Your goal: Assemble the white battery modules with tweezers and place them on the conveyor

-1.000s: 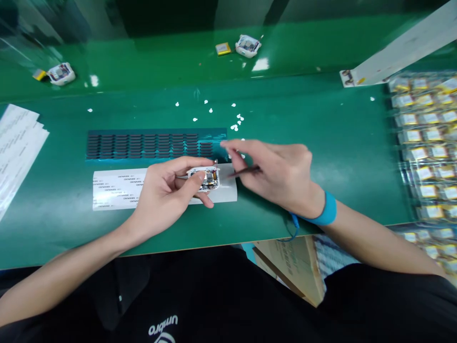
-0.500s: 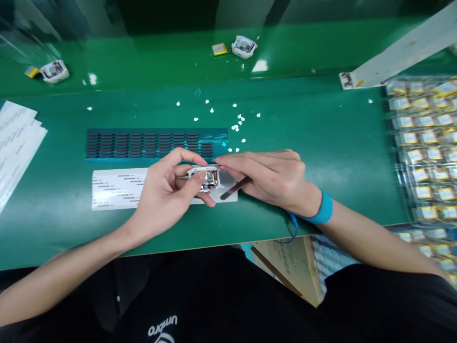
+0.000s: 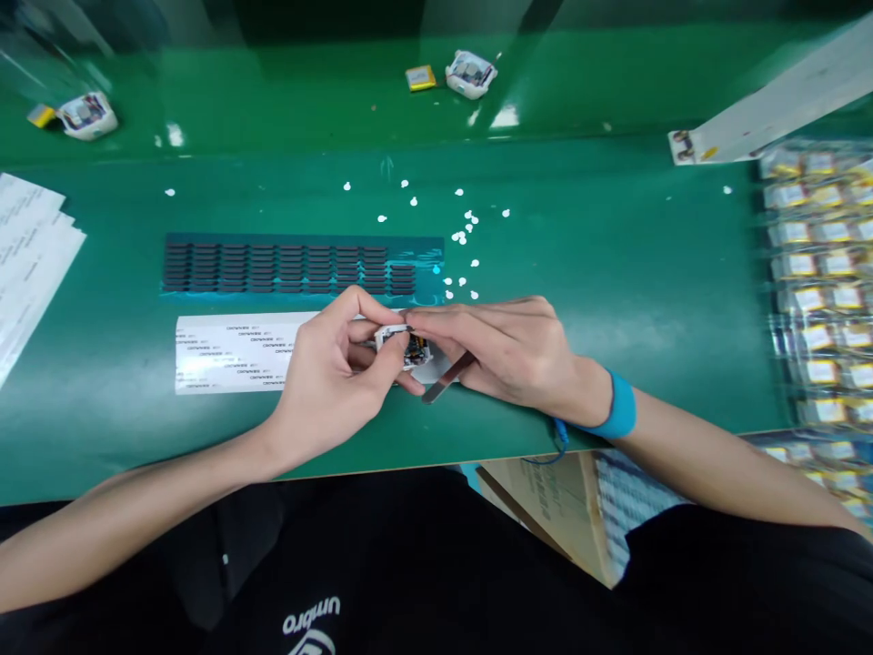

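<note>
Centrally, at mid-frame, the left hand (image 3: pixel 327 382) is clamping a small open white casing (image 3: pixel 407 349), while the right hand (image 3: pixel 511 350), gripping dark tweezers (image 3: pixel 446 377), is pressing fingertips against its top edge. Judging by the nearly full pad sheet (image 3: pixel 286 268) just above, fitting is seemingly proceeding, not finishing.

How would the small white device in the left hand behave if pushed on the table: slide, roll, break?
Probably light: the left hand holds the small white device with fingertips alone. Likely fragile, since its inner parts lie open on top. On the glossy green table it would probably slide, not roll.
</note>
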Demonstrator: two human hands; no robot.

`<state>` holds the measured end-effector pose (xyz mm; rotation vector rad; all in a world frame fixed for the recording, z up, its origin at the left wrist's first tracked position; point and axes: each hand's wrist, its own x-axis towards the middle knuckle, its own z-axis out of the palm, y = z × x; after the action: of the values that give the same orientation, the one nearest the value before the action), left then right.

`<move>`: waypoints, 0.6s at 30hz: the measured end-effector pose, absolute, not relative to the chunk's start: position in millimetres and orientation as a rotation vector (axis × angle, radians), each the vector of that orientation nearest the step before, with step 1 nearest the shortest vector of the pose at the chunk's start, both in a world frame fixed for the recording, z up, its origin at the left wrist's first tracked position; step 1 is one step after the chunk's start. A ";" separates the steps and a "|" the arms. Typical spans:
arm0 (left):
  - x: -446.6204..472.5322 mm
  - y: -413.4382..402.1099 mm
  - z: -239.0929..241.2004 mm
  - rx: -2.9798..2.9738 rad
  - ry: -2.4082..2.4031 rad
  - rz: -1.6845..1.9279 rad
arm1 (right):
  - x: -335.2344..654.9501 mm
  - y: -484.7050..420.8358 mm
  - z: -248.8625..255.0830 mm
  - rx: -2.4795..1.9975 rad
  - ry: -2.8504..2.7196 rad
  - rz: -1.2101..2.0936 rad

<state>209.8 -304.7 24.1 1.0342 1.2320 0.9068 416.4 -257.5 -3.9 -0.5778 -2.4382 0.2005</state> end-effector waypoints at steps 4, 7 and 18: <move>212.5 -308.1 21.6 1.066 1.242 0.998 | 414.9 -263.4 0.2 -0.601 -2.483 0.121; 212.8 -307.6 19.6 1.121 1.238 1.075 | 414.5 -266.5 4.1 -0.613 -2.510 0.061; 201.2 -305.8 14.7 1.649 1.136 1.168 | 404.1 -264.8 12.5 -0.932 -1.964 1.105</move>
<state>201.2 -305.8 14.7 1.6495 1.1359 1.1683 404.1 -264.8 12.5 -0.9319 -1.9639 1.1053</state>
